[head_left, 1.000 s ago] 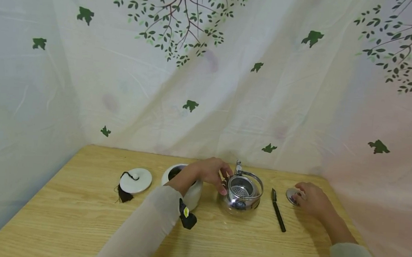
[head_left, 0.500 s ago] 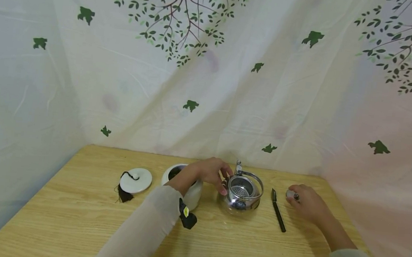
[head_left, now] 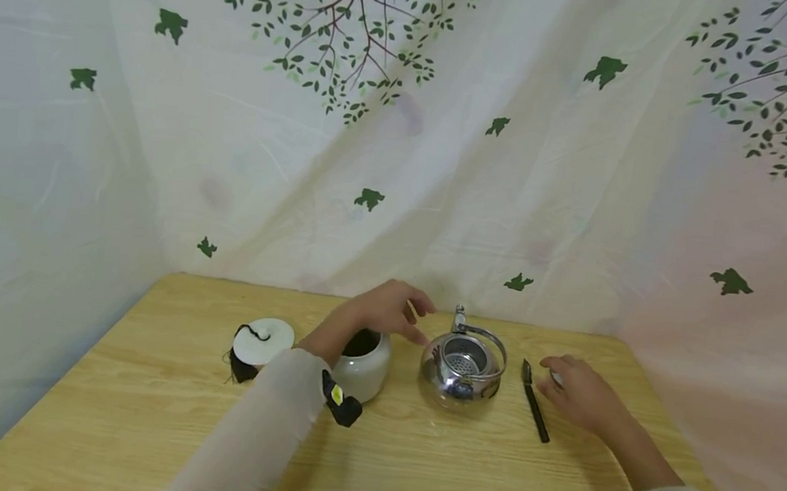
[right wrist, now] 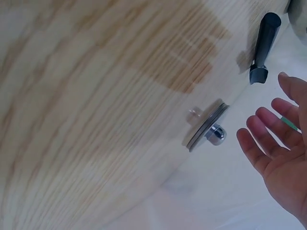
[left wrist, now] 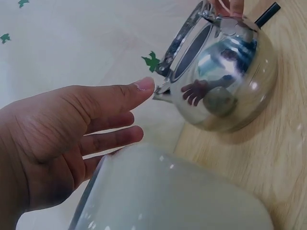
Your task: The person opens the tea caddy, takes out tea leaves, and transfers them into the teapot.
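Note:
My left hand (head_left: 387, 308) hovers above the far side of a white jar (head_left: 361, 373), fingers loosely extended and holding nothing. Beside it stands a shiny teapot (head_left: 458, 390) with a raised hoop handle and a strainer (head_left: 464, 357) in its mouth; the left wrist view shows the thumb (left wrist: 139, 88) near its spout. On the right, my right hand (head_left: 585, 394) is over a small metal lid (head_left: 557, 378), mostly hidden from the head. The right wrist view shows this lid (right wrist: 207, 128) lying knob up on the table, apart from the relaxed fingers (right wrist: 254, 148).
A slim tool (head_left: 536, 405) with a black handle lies between the teapot and my right hand. At the left lies a round white lid (head_left: 268, 344) with a black cord and tassel (head_left: 241, 369). A printed cloth (head_left: 426, 201) hangs behind the wooden table (head_left: 400, 467).
My left hand has come off the teapot's side and moved up and left, exposing more of the jar's mouth. The right hand's fingers have come away from the metal lid and loosened.

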`<state>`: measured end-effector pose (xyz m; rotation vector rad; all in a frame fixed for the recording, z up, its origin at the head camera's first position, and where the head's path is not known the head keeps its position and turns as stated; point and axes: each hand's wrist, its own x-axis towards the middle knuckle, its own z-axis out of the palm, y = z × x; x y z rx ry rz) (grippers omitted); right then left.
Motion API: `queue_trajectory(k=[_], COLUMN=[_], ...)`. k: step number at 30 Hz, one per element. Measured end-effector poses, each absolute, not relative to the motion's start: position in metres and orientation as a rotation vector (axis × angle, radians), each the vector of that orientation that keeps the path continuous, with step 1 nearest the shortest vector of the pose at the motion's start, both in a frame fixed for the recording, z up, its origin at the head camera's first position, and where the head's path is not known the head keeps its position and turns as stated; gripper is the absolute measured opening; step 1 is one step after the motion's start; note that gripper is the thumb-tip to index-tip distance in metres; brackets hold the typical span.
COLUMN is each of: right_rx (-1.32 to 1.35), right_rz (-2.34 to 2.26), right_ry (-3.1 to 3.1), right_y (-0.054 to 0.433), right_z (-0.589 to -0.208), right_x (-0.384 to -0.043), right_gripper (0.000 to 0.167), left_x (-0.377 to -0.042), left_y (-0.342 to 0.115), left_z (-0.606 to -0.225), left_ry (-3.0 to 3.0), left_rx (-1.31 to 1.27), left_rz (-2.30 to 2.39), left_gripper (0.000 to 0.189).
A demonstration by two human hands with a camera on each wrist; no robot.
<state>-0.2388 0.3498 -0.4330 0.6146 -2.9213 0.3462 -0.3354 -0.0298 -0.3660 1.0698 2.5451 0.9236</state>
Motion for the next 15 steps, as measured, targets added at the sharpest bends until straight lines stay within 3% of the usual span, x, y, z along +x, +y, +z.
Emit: queue_trajectory(k=[15], right_rx=[0.67], right_rz=[0.344], right_ry=[-2.938], right_y=[0.338], right_z=[-0.431], right_x=[-0.23], right_gripper=[0.041], left_x=[-0.338], left_y=[-0.093], left_z=[-0.36], left_ry=[2.66], left_rx=[1.052], left_rz=[1.021], left_gripper=[0.044])
